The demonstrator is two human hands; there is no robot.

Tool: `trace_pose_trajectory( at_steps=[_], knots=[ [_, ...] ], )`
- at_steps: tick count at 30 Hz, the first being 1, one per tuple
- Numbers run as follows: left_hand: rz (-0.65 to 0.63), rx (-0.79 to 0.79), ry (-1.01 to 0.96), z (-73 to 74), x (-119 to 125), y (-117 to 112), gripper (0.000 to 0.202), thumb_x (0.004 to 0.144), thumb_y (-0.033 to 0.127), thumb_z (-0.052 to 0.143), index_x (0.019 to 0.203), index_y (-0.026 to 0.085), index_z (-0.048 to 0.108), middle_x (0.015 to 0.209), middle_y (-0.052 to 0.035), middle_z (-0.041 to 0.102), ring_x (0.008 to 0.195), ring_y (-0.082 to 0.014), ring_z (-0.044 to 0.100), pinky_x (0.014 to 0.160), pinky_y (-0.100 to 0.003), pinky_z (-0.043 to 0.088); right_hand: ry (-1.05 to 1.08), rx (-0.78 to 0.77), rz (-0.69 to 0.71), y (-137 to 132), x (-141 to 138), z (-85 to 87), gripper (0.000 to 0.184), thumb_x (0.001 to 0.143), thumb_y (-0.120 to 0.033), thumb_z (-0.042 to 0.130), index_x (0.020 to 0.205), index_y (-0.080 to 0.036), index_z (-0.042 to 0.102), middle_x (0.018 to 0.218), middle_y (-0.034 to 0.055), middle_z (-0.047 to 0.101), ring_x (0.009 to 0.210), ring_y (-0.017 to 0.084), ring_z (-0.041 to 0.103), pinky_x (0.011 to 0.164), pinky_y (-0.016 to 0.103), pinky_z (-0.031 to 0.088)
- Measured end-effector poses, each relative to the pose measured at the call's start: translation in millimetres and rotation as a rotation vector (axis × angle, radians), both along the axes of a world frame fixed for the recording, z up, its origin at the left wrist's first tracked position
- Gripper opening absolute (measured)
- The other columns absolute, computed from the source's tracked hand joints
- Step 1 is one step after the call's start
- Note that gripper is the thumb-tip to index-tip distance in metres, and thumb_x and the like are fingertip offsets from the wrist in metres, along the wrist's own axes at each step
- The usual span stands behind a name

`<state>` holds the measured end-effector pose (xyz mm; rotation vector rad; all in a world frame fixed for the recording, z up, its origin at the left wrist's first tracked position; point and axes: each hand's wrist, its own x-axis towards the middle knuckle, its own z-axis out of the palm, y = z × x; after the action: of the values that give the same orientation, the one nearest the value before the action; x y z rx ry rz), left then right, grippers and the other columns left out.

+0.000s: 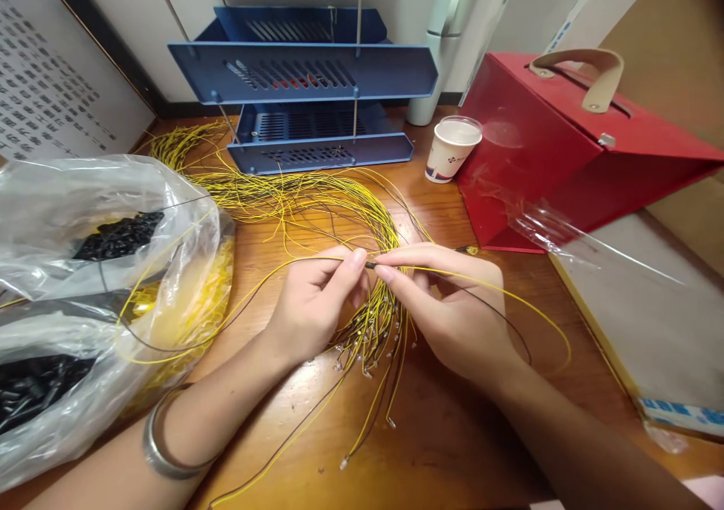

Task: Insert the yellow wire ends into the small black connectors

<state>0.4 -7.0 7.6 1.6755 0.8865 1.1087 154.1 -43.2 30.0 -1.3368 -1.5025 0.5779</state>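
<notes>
Left hand [325, 299] pinches thin yellow and dark plastic-coated wires [537, 310]; right hand [446, 291], a small dark tubular piece [370, 265]. Likely sleeve-fitting; next calls for steady fingertip alignment.

black piece [370, 265] | short, between fingers [389, 274] | yellow wire [512, 293] | thin, arcing right

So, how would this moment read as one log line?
Left hand: pinching small black piece; Right hand: pinching same piece; Beneath: yellow-and-dark wire bundle; Left side: plastic bags
</notes>
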Motion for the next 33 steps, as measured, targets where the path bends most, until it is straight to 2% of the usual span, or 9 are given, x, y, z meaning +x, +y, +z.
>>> trace_pose_trajectory(
  at_steps=[2,5,10,14,17,20,24,29,33],
  knots=[
    [0.006,-0.014,0.0,2.6,0.5,-0.4,0.045,0.095,0.023,0.046,0.052,0.018,0.056,0.05,0.0003,0.053,0.046,-0.0103,0.046,0.051,-0.026,0.04,-0.005,-0.002,0.02,0.0,-0.8,0.4,0.007,0.08,-0.017,0.069,0.081,-0.021,0.075,0.082,0.002,0.075,0.071,0.014,0.066,0.053,0.024,0.048],
    [0.078,-0.028,-0.018,6.0,0.5,-0.4,0.046,0.095,0.024,0.046,0.051,0.019,0.058,0.048,-0.0004,0.053,0.047,-0.0116,0.048,0.052,-0.027,0.041,-0.028,-0.005,0.026,-0.1,-1.0,1.0,0.008,0.08,-0.018,0.069,0.082,-0.021,0.076,0.082,0.0021,0.075,0.069,0.014,0.066,0.053,0.024,0.048],
    [0.236,-0.06,-0.124,3.7,-2.2,2.0,0.046,0.095,0.029,0.047,0.052,0.019,0.057,0.05,-0.0008,0.053,0.049,-0.0119,0.049,0.054,-0.028,0.04,-0.043,0.025,-0.013,-0.6,0.5,-0.1,0.008,0.081,-0.02,0.068,0.083,-0.021,0.075,0.075,0.0,0.073,0.053,0.009,0.053,0.048,0.024,0.042],
    [0.314,-0.049,-0.222,-1.4,-3.6,6.0,0.045,0.097,0.032,0.045,0.054,0.02,0.054,0.05,0.0001,0.051,0.048,-0.011,0.047,0.052,-0.028,0.037,-0.06,0.023,-0.032,-1.3,2.7,-2.4,0.008,0.083,-0.024,0.068,0.086,-0.022,0.075,0.072,-0.001,0.07,0.049,0.008,0.045,0.048,0.024,0.04],
    [0.273,-0.083,-0.252,-3.3,-2.6,6.9,0.047,0.097,0.038,0.044,0.055,0.019,0.054,0.05,0.0004,0.05,0.045,-0.0106,0.045,0.046,-0.027,0.034,-0.061,0.017,-0.041,-1.3,4.0,-2.8,0.008,0.082,-0.024,0.068,0.085,-0.022,0.075,0.072,-0.0007,0.07,0.049,0.008,0.046,0.048,0.024,0.04],
    [0.141,-0.094,-0.16,-3.1,-1.2,5.0,0.046,0.096,0.041,0.046,0.057,0.019,0.057,0.053,-0.0004,0.052,0.046,-0.0104,0.046,0.045,-0.026,0.034,-0.05,0.015,-0.034,-0.9,3.8,-1.3,0.008,0.081,-0.021,0.068,0.085,-0.021,0.075,0.072,-0.0011,0.07,0.049,0.008,0.046,0.047,0.023,0.04],
    [-0.009,-0.048,-0.017,1.3,0.0,1.3,0.045,0.096,0.03,0.048,0.053,0.018,0.057,0.052,-0.0007,0.054,0.049,-0.0106,0.048,0.051,-0.025,0.04,-0.034,0.01,-0.001,-0.6,1.7,0.6,0.007,0.08,-0.018,0.068,0.082,-0.02,0.075,0.072,-0.0007,0.07,0.049,0.007,0.047,0.047,0.023,0.04],
    [0.101,-0.055,-0.034,5.2,-0.2,0.2,0.046,0.095,0.03,0.046,0.051,0.019,0.057,0.05,-0.0013,0.053,0.048,-0.0119,0.048,0.053,-0.027,0.041,-0.039,0.011,-0.009,-1.3,2.1,-0.8,0.009,0.081,-0.02,0.068,0.085,-0.022,0.076,0.07,-0.0009,0.069,0.049,0.008,0.046,0.047,0.023,0.04],
    [0.221,-0.077,-0.152,1.8,-2.2,2.7,0.044,0.095,0.031,0.047,0.053,0.02,0.055,0.052,-0.0011,0.052,0.05,-0.0125,0.05,0.055,-0.028,0.041,-0.053,0.03,-0.039,-0.9,3.4,-1.7,0.008,0.081,-0.022,0.068,0.085,-0.022,0.076,0.069,-0.0011,0.069,0.048,0.008,0.045,0.047,0.023,0.039]
  ],
)
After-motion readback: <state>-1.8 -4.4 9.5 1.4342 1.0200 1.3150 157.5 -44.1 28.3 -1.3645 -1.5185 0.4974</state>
